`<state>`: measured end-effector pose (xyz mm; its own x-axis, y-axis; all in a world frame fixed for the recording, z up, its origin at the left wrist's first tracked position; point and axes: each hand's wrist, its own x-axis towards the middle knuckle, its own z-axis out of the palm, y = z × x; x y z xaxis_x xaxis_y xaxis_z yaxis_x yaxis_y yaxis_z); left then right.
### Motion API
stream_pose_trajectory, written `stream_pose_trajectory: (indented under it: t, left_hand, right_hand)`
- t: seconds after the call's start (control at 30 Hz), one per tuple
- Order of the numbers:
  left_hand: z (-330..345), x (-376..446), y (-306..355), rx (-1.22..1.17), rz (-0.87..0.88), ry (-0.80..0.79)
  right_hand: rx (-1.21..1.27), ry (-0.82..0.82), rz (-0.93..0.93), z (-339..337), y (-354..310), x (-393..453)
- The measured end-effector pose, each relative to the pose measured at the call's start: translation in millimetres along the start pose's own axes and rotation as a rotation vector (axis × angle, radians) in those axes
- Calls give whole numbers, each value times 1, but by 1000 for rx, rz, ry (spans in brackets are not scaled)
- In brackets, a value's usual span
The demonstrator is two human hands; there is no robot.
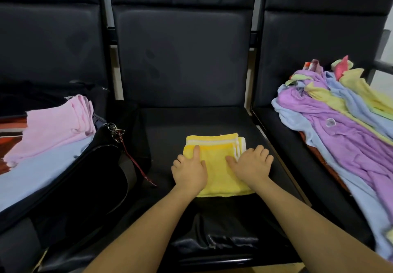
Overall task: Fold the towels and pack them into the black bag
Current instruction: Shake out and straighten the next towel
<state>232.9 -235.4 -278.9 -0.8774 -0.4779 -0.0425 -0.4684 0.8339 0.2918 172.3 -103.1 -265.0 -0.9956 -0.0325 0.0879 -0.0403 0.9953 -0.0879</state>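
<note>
A folded yellow towel (pixel 214 164) is pressed flat under left hand (pixel 190 171) and right hand (pixel 251 166), fingers nearly straight, gripping nothing; lifting into the black bag (pixel 89 177) at nine o'clock is likely next.

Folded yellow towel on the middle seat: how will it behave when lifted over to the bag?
The yellow towel is soft terry, so it will probably sag and may unfold if lifted by one edge. It looks light for its bulk. Its stacked layers show at the far edge, under the left hand and right hand; supporting it from both sides likely keeps the fold.
</note>
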Motion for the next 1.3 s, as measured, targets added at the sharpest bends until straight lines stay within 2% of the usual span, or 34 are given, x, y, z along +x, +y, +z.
stream_pose_trajectory:
  t: [0.07, 0.13, 0.27, 0.43, 0.63, 0.73, 0.9, 1.03, 1.3]
  left_hand:
    - [1, 0, 0, -59, 28, -7]
    - [-4, 0, -2, -96, 62, 5]
    - [-18, -7, -5, 29, 100, 80]
    - [-54, -15, -14, 174, 119, 224]
    - [-113, -25, -39, 337, 113, 436]
    - [-144, -29, -65, 413, 100, 594]
    - [-186, -38, -118, 318, -21, 502]
    - [-219, -43, -177, 337, -77, 521]
    - [-245, -53, -315, 334, -248, 424]
  right_hand:
    - [64, -52, -22, 1, -5, 1]
    - [112, -37, -74, 0, -9, -2]
    - [358, -56, -135, -16, -17, -15]
    - [314, 106, -259, -52, -36, -31]
    - [513, 156, -329, -97, -67, -52]
    - [563, 185, -381, -115, -97, -66]
    - [615, 170, -476, -136, -158, -93]
    - [669, 139, -552, -149, -217, -112]
    - [766, -79, -665, -123, -345, -164]
